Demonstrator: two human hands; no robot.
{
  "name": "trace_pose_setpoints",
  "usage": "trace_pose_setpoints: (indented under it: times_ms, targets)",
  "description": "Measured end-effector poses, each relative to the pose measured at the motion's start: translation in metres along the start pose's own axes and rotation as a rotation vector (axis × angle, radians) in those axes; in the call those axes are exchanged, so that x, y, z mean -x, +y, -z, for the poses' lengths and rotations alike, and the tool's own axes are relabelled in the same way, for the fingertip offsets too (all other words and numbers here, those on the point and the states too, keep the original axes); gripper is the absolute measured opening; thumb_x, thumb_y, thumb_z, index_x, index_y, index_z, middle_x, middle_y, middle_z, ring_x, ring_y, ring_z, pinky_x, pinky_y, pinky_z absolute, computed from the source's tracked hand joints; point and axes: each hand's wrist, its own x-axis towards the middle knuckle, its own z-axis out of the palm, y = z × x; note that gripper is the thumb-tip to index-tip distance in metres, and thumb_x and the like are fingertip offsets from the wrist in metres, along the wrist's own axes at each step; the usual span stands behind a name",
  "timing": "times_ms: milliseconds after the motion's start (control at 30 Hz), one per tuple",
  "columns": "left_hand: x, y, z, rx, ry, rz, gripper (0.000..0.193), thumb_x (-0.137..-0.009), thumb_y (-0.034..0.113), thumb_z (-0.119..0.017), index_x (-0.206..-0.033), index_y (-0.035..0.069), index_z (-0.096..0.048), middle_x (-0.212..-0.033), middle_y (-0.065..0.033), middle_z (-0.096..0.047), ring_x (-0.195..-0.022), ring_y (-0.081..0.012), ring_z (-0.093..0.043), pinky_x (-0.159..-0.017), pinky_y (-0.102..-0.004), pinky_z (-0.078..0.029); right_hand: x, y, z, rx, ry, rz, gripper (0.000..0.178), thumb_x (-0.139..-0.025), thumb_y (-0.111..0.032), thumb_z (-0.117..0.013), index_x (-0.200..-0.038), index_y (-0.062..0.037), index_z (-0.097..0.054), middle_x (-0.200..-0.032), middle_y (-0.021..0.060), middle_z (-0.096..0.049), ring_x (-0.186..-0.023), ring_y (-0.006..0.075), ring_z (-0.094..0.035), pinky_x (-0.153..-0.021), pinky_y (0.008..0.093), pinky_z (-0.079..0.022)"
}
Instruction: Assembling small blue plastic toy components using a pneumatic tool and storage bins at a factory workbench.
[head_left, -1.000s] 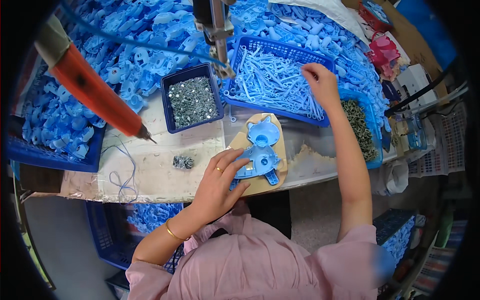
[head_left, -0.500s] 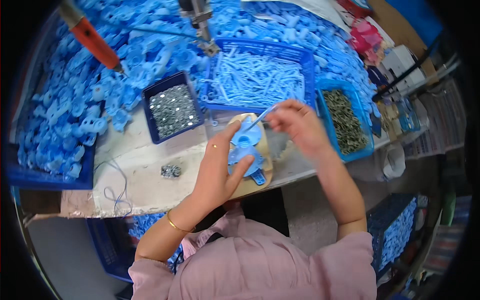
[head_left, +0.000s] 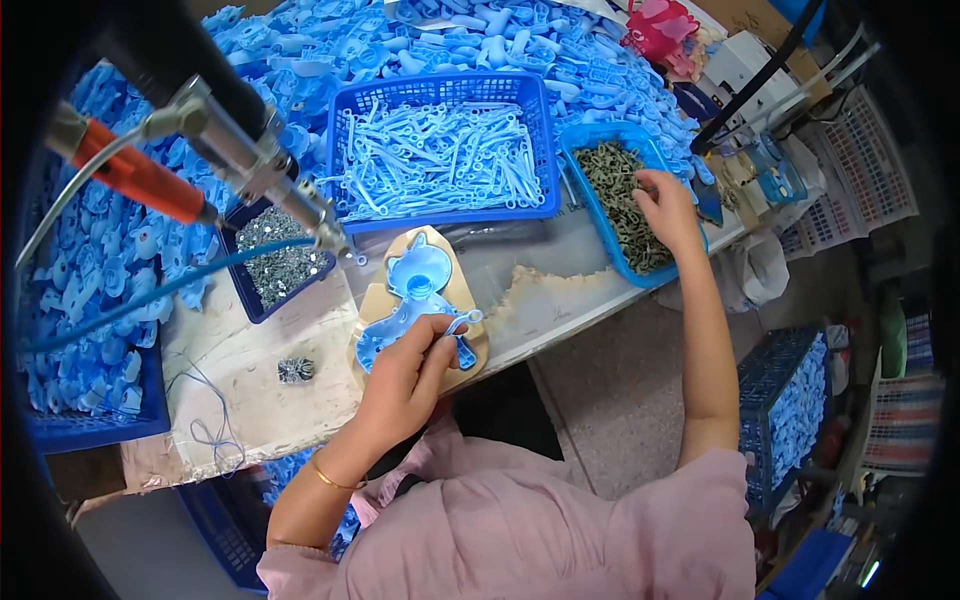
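My left hand (head_left: 405, 375) rests by the near side of a tan fixture (head_left: 462, 285). Its thumb and fingers pinch a light blue plastic rod (head_left: 466, 319) whose ring-shaped end sticks out to the right. In the fixture lies a light blue moulded plastic shell (head_left: 420, 268), with a round hollow in its upper part. My left fingers cover some of its lower part. My right hand (head_left: 668, 212) reaches into a bright blue bin (head_left: 592, 222) of small grey-green metal pieces (head_left: 625, 215). Its fingers are bent together at the pieces; what they grip is too small to make out.
A blue basket (head_left: 450, 217) of ring-ended rods stands behind the fixture. An orange power driver (head_left: 150, 180) and a metal tool head (head_left: 255, 155) hang over a dark tray (head_left: 262, 312) of small shiny metal parts. Blue plastic parts (head_left: 480, 45) heap up at the back and left.
My right hand has left the rod above the shell and gone right into the bin. The rod is now in my left hand. The whole view has shifted.
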Motion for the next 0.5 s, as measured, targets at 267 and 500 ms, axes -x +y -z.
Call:
trace_pose_setpoints:
  times_ms: [267,500]
  targets:
    - [0.003,0.003,-0.001,0.023,-0.013,0.043,0.019,-0.103,0.009,-0.050,-0.116,-0.001,-0.060,-0.083,-0.0047,-0.064,-0.079,-0.0103,-0.060,-0.073,-0.0251,-0.046,-0.004,-0.006,-0.008,0.108,-0.102,0.032,0.024,-0.086,-0.015,-0.073,-0.106,-0.0030,-0.068,-0.094,0.0117,-0.064,-0.079,0.0244,-0.065,-0.073,0.0368,-0.053]
    - [0.005,-0.006,-0.003,0.026,0.000,0.015,0.019,-0.103,0.011,-0.051,-0.115,0.000,-0.061,-0.082,-0.0083,-0.065,-0.077,-0.0160,-0.064,-0.071,-0.0280,-0.049,-0.016,0.009,0.001,-0.135,-0.315,-0.146,0.026,-0.086,-0.016,-0.074,-0.107,-0.0029,-0.066,-0.091,0.0070,-0.065,-0.078,0.0173,-0.063,-0.072,0.0336,-0.053]
